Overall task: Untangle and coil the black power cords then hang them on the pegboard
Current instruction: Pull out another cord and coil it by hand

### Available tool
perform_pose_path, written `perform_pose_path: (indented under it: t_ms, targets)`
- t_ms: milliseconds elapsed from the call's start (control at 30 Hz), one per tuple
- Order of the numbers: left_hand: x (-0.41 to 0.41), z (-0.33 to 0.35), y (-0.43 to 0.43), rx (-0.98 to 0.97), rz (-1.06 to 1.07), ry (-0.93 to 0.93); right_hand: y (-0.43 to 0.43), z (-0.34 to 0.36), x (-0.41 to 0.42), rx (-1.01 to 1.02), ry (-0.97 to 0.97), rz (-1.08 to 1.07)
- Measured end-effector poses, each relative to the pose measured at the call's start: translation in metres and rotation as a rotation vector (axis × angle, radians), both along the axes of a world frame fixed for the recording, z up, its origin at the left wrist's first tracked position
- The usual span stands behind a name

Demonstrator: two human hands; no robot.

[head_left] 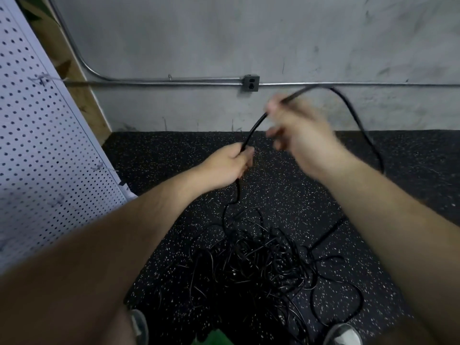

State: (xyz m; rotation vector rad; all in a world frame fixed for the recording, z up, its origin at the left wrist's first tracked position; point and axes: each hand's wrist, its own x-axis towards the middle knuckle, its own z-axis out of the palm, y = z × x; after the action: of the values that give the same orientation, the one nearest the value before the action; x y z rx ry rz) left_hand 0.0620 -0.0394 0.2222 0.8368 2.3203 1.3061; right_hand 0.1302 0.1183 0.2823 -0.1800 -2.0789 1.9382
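A tangled heap of black power cords (258, 265) lies on the speckled black floor between my feet. One black cord (256, 128) rises out of the heap and runs through both hands. My left hand (229, 165) grips it low, fingers curled round it. My right hand (298, 128), blurred, holds the same cord higher up, and from there it arches right in a loop (356, 115) and drops back down to the floor. The white pegboard (42, 145) leans at the left.
A grey concrete wall (249, 41) stands straight ahead, with a metal conduit (174, 82) and an outlet box (251, 83) on it. A wooden post (74, 78) stands behind the pegboard. My shoes (344, 333) show at the bottom edge.
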Motion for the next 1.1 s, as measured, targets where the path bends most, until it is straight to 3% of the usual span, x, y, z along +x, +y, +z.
perform_pose_path:
  t_ms: [67,100,233,300,467,533,633,667,700,800,833,900,967,1000,1067,1100]
  targets:
    - [0.003,0.009,0.007,0.118,-0.033,-0.016,-0.017,-0.017,0.001,0.314,-0.127,0.089]
    - [0.004,0.010,0.007,0.115,-0.057,-0.006,-0.021,-0.019,0.000,0.327,-0.117,0.077]
    - [0.002,0.000,-0.011,-0.165,-0.062,0.017,-0.004,0.024,-0.001,-0.184,0.165,-0.146]
    - [0.001,-0.001,-0.012,-0.179,-0.012,0.036,0.009,0.029,0.001,-0.278,0.229,-0.140]
    - [0.004,0.015,0.004,0.130,0.014,0.066,-0.010,-0.020,0.001,0.293,-0.130,0.097]
    - [0.003,0.013,-0.002,0.110,-0.056,0.060,-0.012,-0.014,-0.002,0.175,-0.056,0.039]
    - [0.001,0.005,-0.009,-0.036,-0.083,0.056,-0.003,0.014,0.002,-0.247,0.158,-0.083]
    - [0.003,0.004,-0.007,-0.034,-0.069,0.067,-0.001,0.015,0.003,-0.299,0.182,-0.083]
    - [0.004,0.005,-0.002,0.012,-0.034,0.077,-0.001,0.010,0.005,-0.240,0.157,-0.077]
    - [0.007,0.012,0.008,0.245,0.024,0.024,-0.015,-0.017,0.007,0.188,-0.053,0.027]
    - [0.005,0.012,0.007,0.242,-0.005,0.018,-0.017,-0.019,0.005,0.211,-0.055,0.022]
    - [-0.001,0.005,-0.002,0.026,-0.073,0.071,-0.012,-0.005,0.000,0.017,0.053,-0.052]
    - [-0.008,-0.003,-0.014,-0.231,-0.097,0.126,0.002,0.019,-0.003,-0.315,0.195,-0.124]
    - [-0.011,-0.007,-0.018,-0.269,-0.086,0.144,0.011,0.028,-0.003,-0.414,0.200,-0.162]
    - [-0.014,-0.005,-0.024,-0.270,-0.047,0.191,0.022,0.029,0.004,-0.292,-0.022,-0.255]
    - [-0.014,-0.004,-0.025,-0.282,-0.039,0.225,0.023,0.027,0.011,-0.041,-0.205,-0.291]
